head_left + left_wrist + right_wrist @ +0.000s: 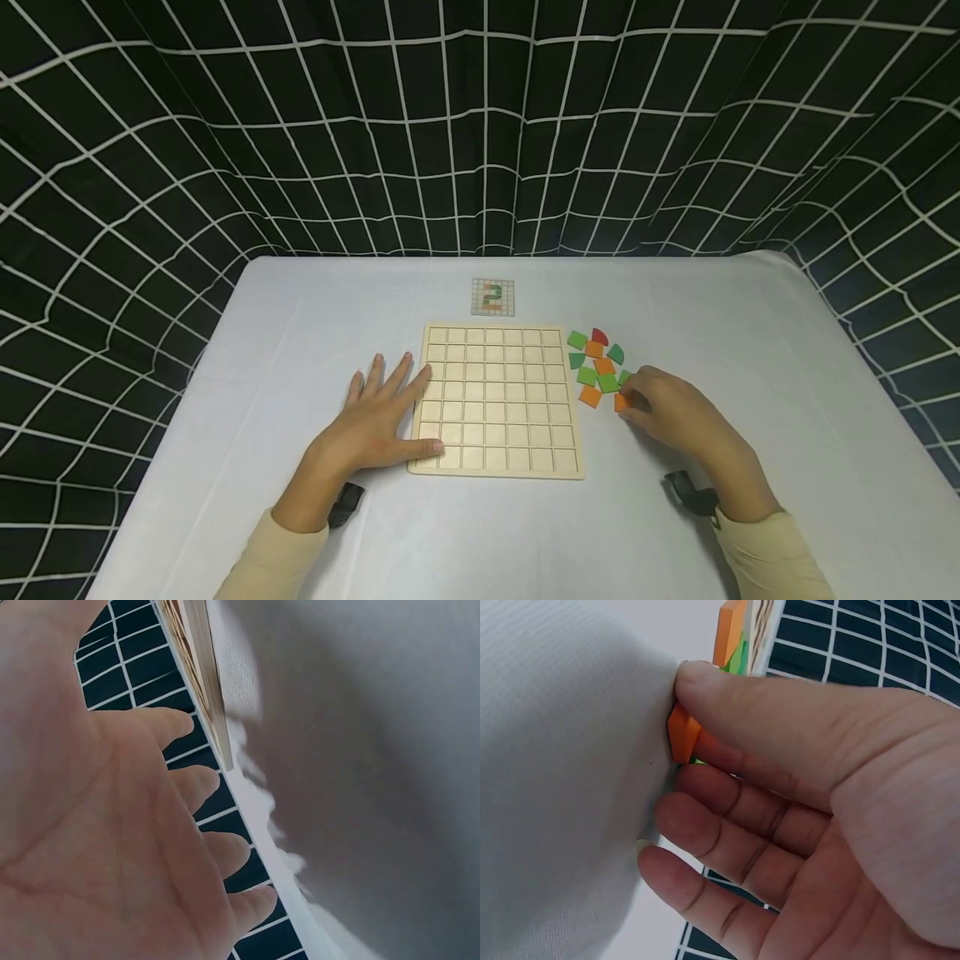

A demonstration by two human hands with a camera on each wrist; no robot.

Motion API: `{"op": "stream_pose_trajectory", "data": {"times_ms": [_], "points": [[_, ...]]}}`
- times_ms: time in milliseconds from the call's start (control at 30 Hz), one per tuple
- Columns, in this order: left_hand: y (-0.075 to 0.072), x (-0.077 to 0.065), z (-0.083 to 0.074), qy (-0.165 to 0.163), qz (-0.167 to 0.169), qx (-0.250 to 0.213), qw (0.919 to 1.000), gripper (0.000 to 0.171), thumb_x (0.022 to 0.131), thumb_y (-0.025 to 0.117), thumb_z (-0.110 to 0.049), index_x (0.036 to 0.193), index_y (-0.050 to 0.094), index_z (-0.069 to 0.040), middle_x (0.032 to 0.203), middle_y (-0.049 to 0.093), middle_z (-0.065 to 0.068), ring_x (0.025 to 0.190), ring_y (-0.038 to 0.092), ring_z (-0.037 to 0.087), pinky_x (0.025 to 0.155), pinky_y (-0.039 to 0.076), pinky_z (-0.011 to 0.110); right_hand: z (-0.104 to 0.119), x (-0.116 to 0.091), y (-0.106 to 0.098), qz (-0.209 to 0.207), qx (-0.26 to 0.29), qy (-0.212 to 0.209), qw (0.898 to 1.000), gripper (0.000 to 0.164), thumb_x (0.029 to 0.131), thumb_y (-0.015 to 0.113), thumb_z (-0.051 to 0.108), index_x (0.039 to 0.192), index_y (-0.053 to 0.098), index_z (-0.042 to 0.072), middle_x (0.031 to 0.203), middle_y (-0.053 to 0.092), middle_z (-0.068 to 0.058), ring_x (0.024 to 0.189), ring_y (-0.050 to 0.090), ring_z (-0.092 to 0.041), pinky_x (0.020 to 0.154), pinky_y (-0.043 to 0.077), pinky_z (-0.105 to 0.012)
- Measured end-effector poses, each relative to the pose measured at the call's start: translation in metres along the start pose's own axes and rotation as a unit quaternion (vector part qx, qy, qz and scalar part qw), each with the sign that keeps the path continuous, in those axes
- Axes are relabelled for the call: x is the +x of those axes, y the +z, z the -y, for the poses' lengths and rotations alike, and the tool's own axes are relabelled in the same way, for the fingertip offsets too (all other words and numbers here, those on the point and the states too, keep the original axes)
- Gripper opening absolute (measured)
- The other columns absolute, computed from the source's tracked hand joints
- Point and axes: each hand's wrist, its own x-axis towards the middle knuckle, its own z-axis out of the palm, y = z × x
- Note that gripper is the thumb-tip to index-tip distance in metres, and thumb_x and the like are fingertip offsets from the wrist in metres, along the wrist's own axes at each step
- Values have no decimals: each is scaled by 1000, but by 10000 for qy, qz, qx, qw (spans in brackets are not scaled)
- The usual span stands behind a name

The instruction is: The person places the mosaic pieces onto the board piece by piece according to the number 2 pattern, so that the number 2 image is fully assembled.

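A pale wooden board [495, 400] with a grid of shallow square cells lies flat on the white table. My left hand [375, 425] spreads its fingers at the board's left side, with thumb and index fingertip over its border. In the left wrist view, the palm [97, 825] faces the camera, holding nothing. Right of the board, my right hand [675, 408] pinches an orange square tile [683, 735] between thumb and index finger, low at the tablecloth. A green tile [626, 378] is partly hidden by this hand.
Loose tiles lie beside the board's right edge: orange squares [590, 396], light green squares [607, 383], dark green quarter-rounds [616, 354] and a red one [600, 337]. Behind the board lies a small pattern card [492, 297] showing a "2". A dark, white-gridded curtain [480, 150] surrounds the table.
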Motion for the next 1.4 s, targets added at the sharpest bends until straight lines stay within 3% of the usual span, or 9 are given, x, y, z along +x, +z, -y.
{"op": "stream_pose_trajectory", "data": {"times_ms": [333,733,933,1400], "points": [[0,2,-2,156,272,-70,9995,113,75,74,-69,160,27,-12,166,12,15,147,-4,51,111,-1,71,1,1,0,-97,-4,-204,9997,26,76,86,13,94,72,1,78,57,2,72,51,-17,69,51,-37],[1,0,-5,148,339,10,9993,118,72,79,-66,160,25,-10,166,10,13,147,-1,51,111,4,72,24,21,-6,-119,123,-740,9971,22,79,84,14,82,62,11,72,50,3,69,46,-15,62,41,-32],[1,0,-6,131,357,61,9993,118,73,78,-66,160,24,-10,166,10,14,147,0,51,110,4,73,31,37,-2,-128,339,-1002,9943,20,81,83,13,92,68,6,75,56,3,70,48,-15,65,45,-32],[4,1,-4,99,478,39,9988,119,74,76,-69,161,20,-12,167,7,12,148,-3,49,111,2,72,49,66,4,192,729,-1141,9906,17,83,81,15,95,71,8,86,62,2,79,54,-16,77,49,-36]]}}
